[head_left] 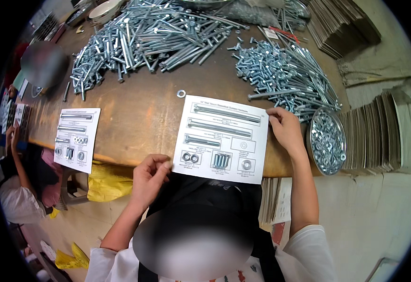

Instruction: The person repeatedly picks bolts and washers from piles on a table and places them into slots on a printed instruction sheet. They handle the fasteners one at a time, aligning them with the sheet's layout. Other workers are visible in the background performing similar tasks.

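A white printed sheet [224,141] with pictures of bolts, nuts and washers lies in front of me, its lower part reaching over the table's front edge. At its lower left corner my left hand [150,182] is closed, thumb against the curled fingers, at the paper's edge. My right hand [286,130] holds the upper right edge of the same sheet, its fingertips on the paper. Just above the upper left corner sits a single metal nut or washer [181,94].
A long-bolt heap [153,37] covers the far table; a short-bolt heap [271,70] lies right. Beside me stands a metal bowl of washers and nuts [327,141]. Cardboard stacks [372,131] flank the right. Another sheet [76,141] and a co-worker's hands [13,135] are left.
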